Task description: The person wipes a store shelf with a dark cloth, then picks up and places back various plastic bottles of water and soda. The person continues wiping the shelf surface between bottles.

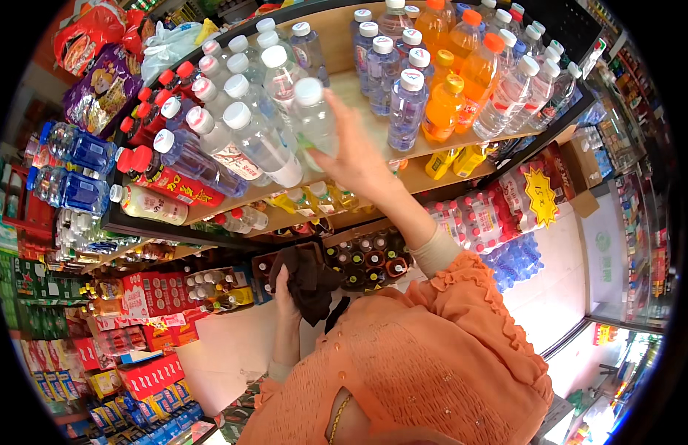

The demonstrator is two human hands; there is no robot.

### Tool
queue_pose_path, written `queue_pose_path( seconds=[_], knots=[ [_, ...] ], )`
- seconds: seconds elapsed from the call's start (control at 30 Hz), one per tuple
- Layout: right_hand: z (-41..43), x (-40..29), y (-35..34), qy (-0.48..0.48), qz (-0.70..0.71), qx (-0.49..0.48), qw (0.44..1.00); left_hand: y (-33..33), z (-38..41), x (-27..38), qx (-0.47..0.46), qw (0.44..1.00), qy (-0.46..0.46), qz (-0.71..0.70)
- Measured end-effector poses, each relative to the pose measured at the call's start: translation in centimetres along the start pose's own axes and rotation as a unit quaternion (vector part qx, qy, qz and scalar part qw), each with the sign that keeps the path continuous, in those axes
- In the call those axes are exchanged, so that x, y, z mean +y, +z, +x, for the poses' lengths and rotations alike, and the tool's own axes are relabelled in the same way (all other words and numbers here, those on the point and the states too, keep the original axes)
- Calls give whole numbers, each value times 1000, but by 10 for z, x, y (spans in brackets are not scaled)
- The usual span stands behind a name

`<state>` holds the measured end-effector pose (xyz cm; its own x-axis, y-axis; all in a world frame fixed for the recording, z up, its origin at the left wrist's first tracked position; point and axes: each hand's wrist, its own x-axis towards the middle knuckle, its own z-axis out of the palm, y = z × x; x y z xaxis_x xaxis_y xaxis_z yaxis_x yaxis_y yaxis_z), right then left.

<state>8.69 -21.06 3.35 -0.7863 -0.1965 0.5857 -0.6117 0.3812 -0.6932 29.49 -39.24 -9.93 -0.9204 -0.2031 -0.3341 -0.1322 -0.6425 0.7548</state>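
My right hand (358, 153) reaches over the upper wooden shelf (358, 83). It grips a clear plastic bottle with a white cap (315, 119), slightly blurred; the thumb is low on its side and the fingers are higher up. Just to the left of that bottle stand several more clear bottles with white caps, including one with a white label (260, 144). Lower down, my left hand (286, 295) holds a bunched dark cloth (307, 278) in front of my body. Its fingers are partly hidden by the cloth.
Orange drink bottles (480, 67) and lilac-tinted water bottles (408, 108) stand on the shelf's right side. Red-capped dark bottles (166, 178) fill the left end. Below are a crate of dark bottles (366, 258) and shrink-wrapped packs (483, 214). Boxed goods (154, 295) are stacked at left.
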Motion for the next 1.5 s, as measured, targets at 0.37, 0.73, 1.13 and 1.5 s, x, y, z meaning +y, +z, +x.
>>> queue_pose_path(
  seconds=[0.37, 0.73, 1.13, 1.5],
  knots=[
    [-10, 20, -47, -80, -235, 122, 961, 25, 3, -5, -78, 991, -81, -75],
    [-15, 23, -52, -60, -252, 131, 957, 31, 6, -13, -96, 986, -115, -67],
    [-63, 93, -76, 53, -242, 119, 961, 179, 111, 18, -256, 956, 42, 134],
    [-64, 102, -92, 54, -243, 95, 964, 222, 137, -35, -320, 944, 34, 77]
  ],
)
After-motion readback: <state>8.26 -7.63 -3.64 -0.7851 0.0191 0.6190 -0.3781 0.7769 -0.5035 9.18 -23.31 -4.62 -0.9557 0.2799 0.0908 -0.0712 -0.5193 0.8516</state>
